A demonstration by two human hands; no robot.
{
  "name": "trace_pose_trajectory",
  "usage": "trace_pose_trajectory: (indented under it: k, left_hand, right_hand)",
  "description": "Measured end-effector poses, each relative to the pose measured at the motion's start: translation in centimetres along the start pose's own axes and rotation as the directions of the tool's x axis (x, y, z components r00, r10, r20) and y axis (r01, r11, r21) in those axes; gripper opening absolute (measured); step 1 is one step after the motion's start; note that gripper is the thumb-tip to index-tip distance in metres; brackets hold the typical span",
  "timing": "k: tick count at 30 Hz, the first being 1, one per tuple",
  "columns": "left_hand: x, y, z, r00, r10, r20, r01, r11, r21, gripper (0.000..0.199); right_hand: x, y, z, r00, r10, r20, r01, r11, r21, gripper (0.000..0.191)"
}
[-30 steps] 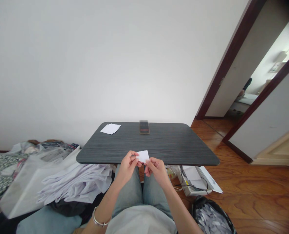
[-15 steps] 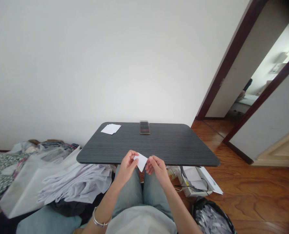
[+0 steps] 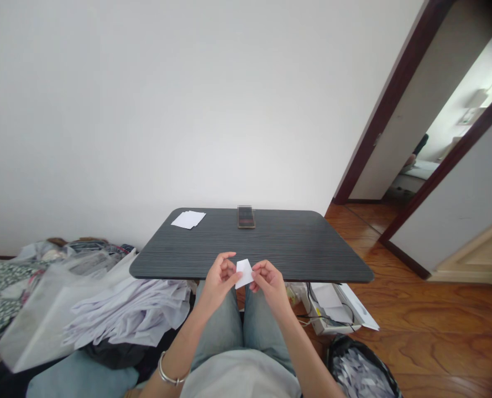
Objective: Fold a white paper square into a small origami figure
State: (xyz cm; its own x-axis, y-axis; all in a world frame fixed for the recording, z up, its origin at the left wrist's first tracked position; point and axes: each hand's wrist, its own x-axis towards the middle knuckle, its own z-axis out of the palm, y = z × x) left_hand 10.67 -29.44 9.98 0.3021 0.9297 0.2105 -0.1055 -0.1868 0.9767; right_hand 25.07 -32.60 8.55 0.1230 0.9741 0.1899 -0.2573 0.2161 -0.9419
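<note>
Between my two hands, over the front edge of the dark table [image 3: 296, 243], is a small piece of white paper [image 3: 243, 272]. My left hand [image 3: 220, 278] pinches its left side, thumb in front and index finger lifted off. On the other side, my right hand [image 3: 268, 279] grips the paper's right edge between thumb and fingers. Whether the piece is folded on its far side is hidden. A few white sheets [image 3: 188, 219] lie at the table's back left corner, and a phone-like dark object [image 3: 246, 216] is at the middle of the back edge.
To the left are piled clothes, white cloth [image 3: 134, 312] and a translucent plastic bag [image 3: 42, 315]. Below the table's right side stands a white box [image 3: 326, 326] with cables and papers. A black-lined bin [image 3: 364, 370] of paper scraps is at lower right. A wall stands behind.
The paper has turned in my fingers and now sits more upright. My right hand has closed on its edge, and my left index finger has lifted.
</note>
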Motion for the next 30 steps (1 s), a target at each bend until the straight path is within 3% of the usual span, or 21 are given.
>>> trace_pose_trajectory:
  k: [5, 11, 16, 25, 30]
  left_hand:
    - [0.0, -0.4, 0.3, 0.997, -0.078, -0.019, 0.077, 0.997, -0.030, 0.041]
    - [-0.1, -0.4, 1.1, 0.995, -0.093, -0.040, 0.089, 0.991, -0.102, 0.032]
    - [-0.3, 0.0, 1.1, 0.995, -0.046, -0.086, 0.037, 0.994, -0.104, 0.019]
    - [-0.4, 1.0, 0.7, 0.994, -0.094, -0.052, 0.093, 0.995, -0.019, 0.018]
    - [-0.3, 0.7, 1.0, 0.997, -0.073, -0.024, 0.073, 0.997, 0.009, 0.018]
  right_hand:
    - [0.0, 0.3, -0.1, 0.995, -0.037, -0.089, 0.038, 0.999, 0.013, 0.018]
    - [-0.3, 0.3, 0.0, 0.996, -0.039, -0.078, 0.038, 0.999, -0.010, 0.021]
    - [-0.5, 0.1, -0.1, 0.995, -0.090, -0.029, 0.088, 0.994, -0.065, 0.017]
    - [-0.5, -0.4, -1.6, 0.955, -0.224, 0.195, 0.271, 0.927, -0.259, 0.009]
    - [-0.3, -0.1, -1.7, 0.953, -0.234, 0.193, 0.280, 0.923, -0.263, 0.005]
